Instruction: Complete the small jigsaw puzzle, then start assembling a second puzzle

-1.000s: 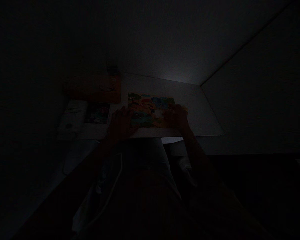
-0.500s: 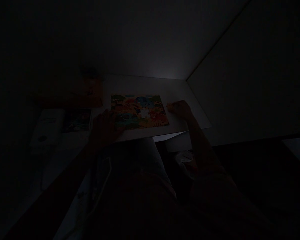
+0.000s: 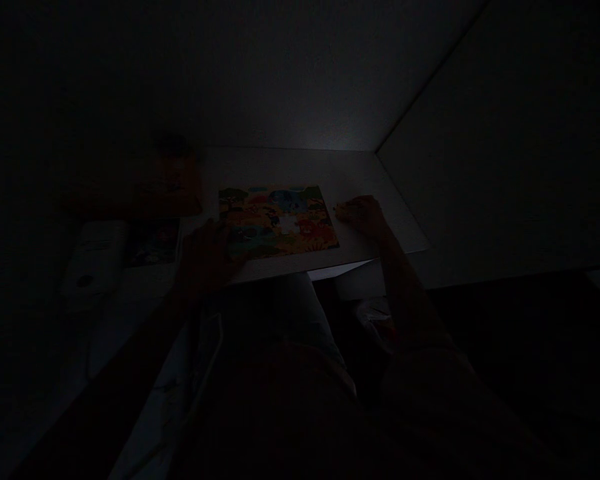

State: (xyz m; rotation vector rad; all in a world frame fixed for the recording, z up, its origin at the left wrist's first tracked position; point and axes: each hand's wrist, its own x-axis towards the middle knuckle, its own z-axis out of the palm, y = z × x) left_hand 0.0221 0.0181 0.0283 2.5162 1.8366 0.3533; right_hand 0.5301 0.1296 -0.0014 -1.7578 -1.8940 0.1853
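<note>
A colourful jigsaw puzzle (image 3: 260,217) with animals and trees lies flat on the white tabletop (image 3: 355,170). Right of its middle, a piece-shaped gap shows white. My left hand (image 3: 207,257) rests over the puzzle's lower left corner with its fingers stretched out. Just right of the puzzle, my right hand (image 3: 365,217) is closed in a pinch on a small yellowish puzzle piece (image 3: 341,211), touching or close above the table. The dim light hides most finger detail.
To the left stand an orange box (image 3: 177,187), a dark printed picture (image 3: 153,241) and a white device (image 3: 95,257) with a cable. A wall (image 3: 280,87) rises behind the table, another at the right. My legs are below the front edge.
The view has shifted slightly and become darker. My right hand stays beside the puzzle with the piece, turned a little; my left hand keeps its place at the corner.
</note>
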